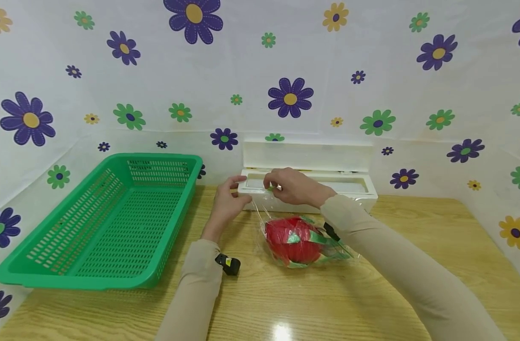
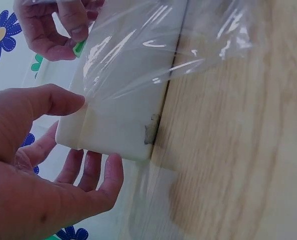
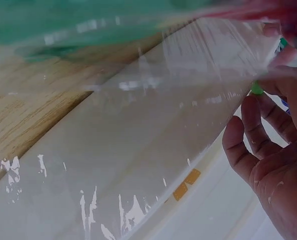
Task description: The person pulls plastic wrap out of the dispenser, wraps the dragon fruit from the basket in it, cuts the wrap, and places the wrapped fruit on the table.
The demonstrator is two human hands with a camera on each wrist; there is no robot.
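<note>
Pinched narrow, the grip of the right hand [image 1: 295,186] holds a small green tab [image 3: 257,88] between thumb and fingertip, at the near edge of a long white box [image 1: 300,207]; the other fingers of this hand curl loosely. On the left end of the same box, the left hand [image 1: 227,202] has its own grip: thumb on the near side, fingers bent round the end. The box lies along the back of the worktop [image 1: 260,303], its lid [image 1: 308,156] raised and leaning back against a flowered sheet [image 1: 234,61].

Clear film [image 2: 153,42] hangs down over the front of the box and comes forward onto the worktop. It covers a red bundle [image 1: 295,239] trimmed with shiny green strips, which rests on the worktop just in front of the box, to the right of the left hand and below the right. Creases and bright glints run across the film in both wrist views. Two orange patches [image 3: 187,185] show along an edge of the box, and a dark mark [image 2: 151,129] sits low near its left end.

At the left, well apart from the bundle, stands a green basket [image 1: 85,283] with slotted walls and floor. Both arms wear beige sleeves [image 1: 193,293], and a black camera [image 1: 229,264] is strapped at the left wrist.
</note>
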